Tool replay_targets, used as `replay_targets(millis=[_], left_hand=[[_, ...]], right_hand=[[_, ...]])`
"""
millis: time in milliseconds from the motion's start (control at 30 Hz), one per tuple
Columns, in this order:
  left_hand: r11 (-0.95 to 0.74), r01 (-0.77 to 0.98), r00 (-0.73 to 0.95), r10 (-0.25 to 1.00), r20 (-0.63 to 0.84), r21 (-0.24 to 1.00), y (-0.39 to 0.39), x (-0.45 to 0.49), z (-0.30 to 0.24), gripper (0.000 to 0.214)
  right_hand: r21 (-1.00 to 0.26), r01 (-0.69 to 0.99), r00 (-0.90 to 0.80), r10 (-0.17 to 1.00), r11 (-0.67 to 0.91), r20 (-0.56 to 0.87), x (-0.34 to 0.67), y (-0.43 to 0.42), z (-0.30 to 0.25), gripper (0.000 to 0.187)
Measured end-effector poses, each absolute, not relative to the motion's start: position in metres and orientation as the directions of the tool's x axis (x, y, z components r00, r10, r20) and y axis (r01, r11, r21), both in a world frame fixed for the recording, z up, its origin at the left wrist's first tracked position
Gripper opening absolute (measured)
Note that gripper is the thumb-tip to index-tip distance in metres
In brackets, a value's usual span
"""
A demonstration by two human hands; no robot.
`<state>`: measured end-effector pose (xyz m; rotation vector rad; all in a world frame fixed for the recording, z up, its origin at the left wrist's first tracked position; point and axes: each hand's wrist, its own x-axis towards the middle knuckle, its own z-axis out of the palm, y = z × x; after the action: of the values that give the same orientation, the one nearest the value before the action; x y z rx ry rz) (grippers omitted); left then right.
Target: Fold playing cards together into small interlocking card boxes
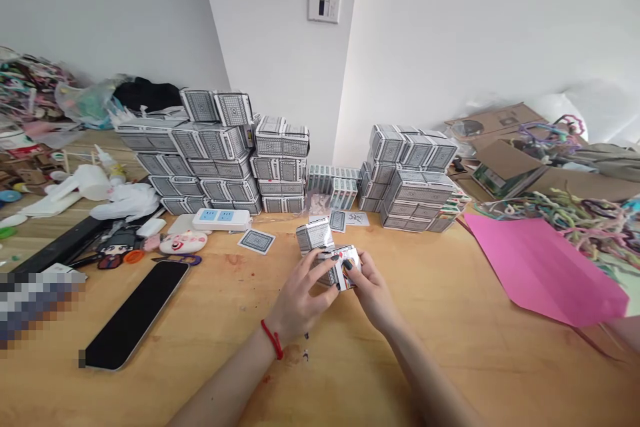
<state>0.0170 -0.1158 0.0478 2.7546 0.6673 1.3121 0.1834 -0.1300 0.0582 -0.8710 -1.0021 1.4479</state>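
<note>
Nearest to us, two bare forearms reach in over the wooden table [450, 320], the left wrist tied with a red string bracelet [273, 339]. The left hand [300, 297] curls its fingers round the near and left faces of a small card cube [344, 265], thumb pressed on top. The right hand [371, 288] pinches the cube's right side between thumb and dark-nailed fingertips. We find the cube just above the table's middle, held between both hands, one face showing a red-printed card.

To the left a dark phone [135, 313] lies flat and slanted, well apart from the hands. To the right a pink paper sheet [540, 267] spreads over the table edge.

Just behind the held cube stands a second cube [314, 235], tilted, close to the fingertips. A loose card [257, 241] lies face down left of it, and another card [337, 220] just behind. Further left we see purple-handled scissors [175, 259] and a white power strip [221, 218].

Beyond these, stacks of patterned cubes wall off the back of the table: a tall left stack [210, 153], a middle stack [280, 163] and a right stack [410, 173], with a row of decks [333, 180] between. At far right sit a cardboard box [505, 160] and a tangle of coloured cords [575, 213]. A wall panel [324, 7] hangs above.
</note>
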Motion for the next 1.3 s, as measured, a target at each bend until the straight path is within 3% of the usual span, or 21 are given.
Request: replay_targets(millis=[200,300,433,667,1133,1300], left_hand=[[-0.787,0.394,0.338,0.605,0.721,0.475,-0.118,0.019,0.039,0.059],[-0.76,0.405,0.345,0.641,0.685,0.507,-0.118,0.02,0.037,0.061],[-0.769,0.451,0.4,0.627,0.668,0.453,-0.118,0.019,0.038,0.058],[-0.837,0.495,0.492,0.49,0.72,0.231,-0.113,0.011,0.044,0.062],[-0.87,0.476,0.503,0.393,0.77,0.133,-0.111,0.01,0.041,0.041],[-0.876,0.472,0.481,0.354,0.802,0.103,-0.111,0.01,0.042,0.043]], right_hand=[[-0.933,-0.36,-0.104,0.994,-0.021,0.018,0.183,-0.129,0.057,0.027],[-0.929,-0.369,-0.102,0.995,-0.019,0.02,0.182,-0.13,0.059,0.027],[-0.926,-0.378,-0.101,0.995,-0.015,0.025,0.181,-0.13,0.06,0.026],[-0.916,-0.4,-0.097,0.995,-0.035,0.005,0.18,-0.131,0.058,0.024],[-0.861,-0.494,-0.085,0.992,-0.119,-0.088,0.182,-0.129,0.061,0.024],[-0.844,-0.52,-0.076,0.992,-0.13,-0.106,0.182,-0.129,0.061,0.026]])
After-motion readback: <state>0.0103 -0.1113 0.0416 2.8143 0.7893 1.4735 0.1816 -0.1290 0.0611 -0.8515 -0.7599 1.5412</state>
